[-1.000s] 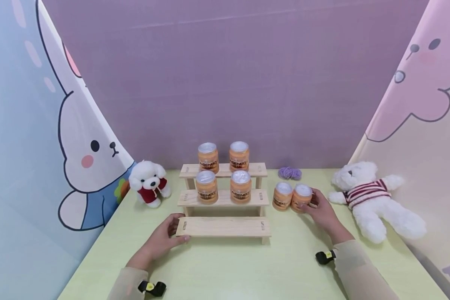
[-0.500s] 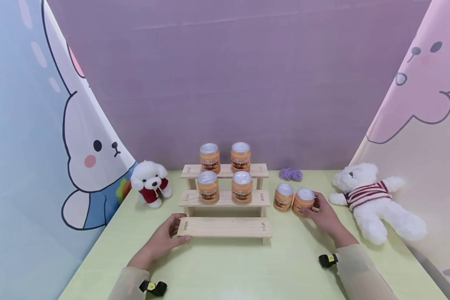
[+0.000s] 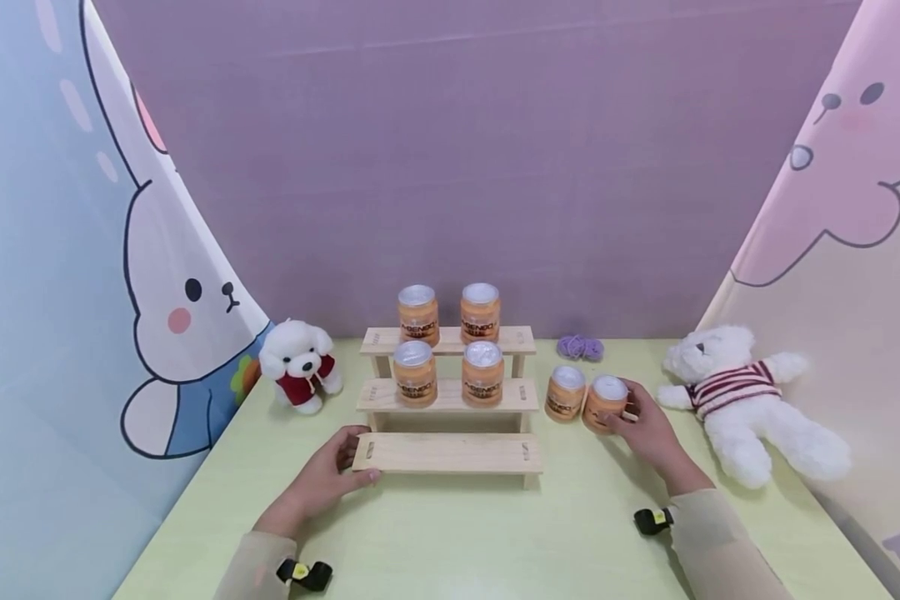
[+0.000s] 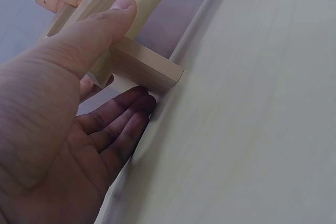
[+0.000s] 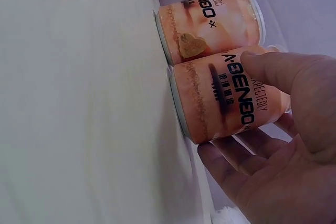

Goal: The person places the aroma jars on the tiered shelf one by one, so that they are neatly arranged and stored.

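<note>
At the left end of the lowest step of a three-tier wooden display stand (image 3: 450, 454), my left hand (image 3: 326, 479) holds the board. In the left wrist view its thumb (image 4: 123, 11) lies along the wood while the other fingers reach beside the leg. My right hand (image 3: 648, 429) grips an orange can (image 3: 600, 408) with a silvery top, thumb on one side and fingers on the other. In the right wrist view the gripped can (image 5: 226, 95) stands on the table close against a second orange can (image 5: 210, 24).
Two orange cans stand on the top tier, one of them the left can (image 3: 418, 317). Two more sit on the middle tier (image 3: 450, 400). Purple yarn (image 3: 580, 347) lies behind the loose cans. A plush dog (image 3: 300, 367) sits left; a plush bear (image 3: 750, 400) lies right.
My right hand and the can it grips have shifted slightly right and toward me, a little away from the neighbouring can. The left hand stays on the stand.
</note>
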